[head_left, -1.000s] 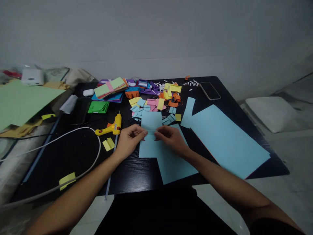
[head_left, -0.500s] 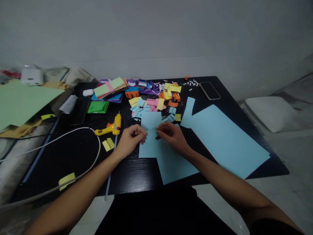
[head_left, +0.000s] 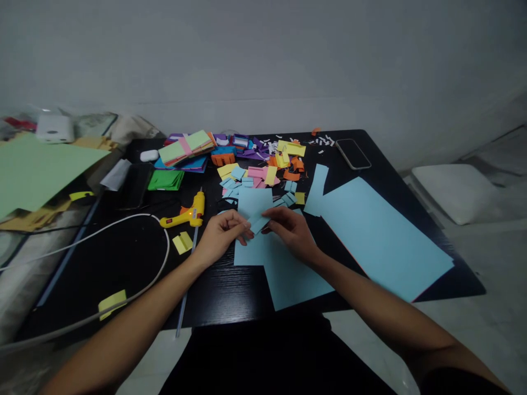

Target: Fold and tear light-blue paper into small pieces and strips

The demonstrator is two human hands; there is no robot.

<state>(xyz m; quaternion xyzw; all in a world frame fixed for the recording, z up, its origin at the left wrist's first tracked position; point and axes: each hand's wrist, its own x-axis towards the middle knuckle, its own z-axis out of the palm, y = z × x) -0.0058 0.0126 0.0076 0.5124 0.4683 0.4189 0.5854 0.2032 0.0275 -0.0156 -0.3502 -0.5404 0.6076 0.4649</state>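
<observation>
My left hand (head_left: 220, 236) and my right hand (head_left: 290, 231) meet over the middle of the black table (head_left: 135, 258). Between their fingertips they pinch a small light blue paper piece (head_left: 258, 223), tilted up at its right end. Under the hands lies a light blue sheet (head_left: 253, 204), overlapping another light blue sheet (head_left: 294, 280) that reaches the table's front edge.
A large light blue sheet (head_left: 382, 236) covers the right side. A yellow glue gun (head_left: 185, 215) with a white cable (head_left: 123, 219) lies left of my hands. Coloured paper scraps (head_left: 259, 170), stacked papers (head_left: 187, 148) and a phone (head_left: 353, 153) lie farther back. A green sheet (head_left: 37, 170) is at the far left.
The small blue piece has come up between my fingertips and now shows tilted. Both hands shifted slightly toward each other; the sheets beneath stayed put.
</observation>
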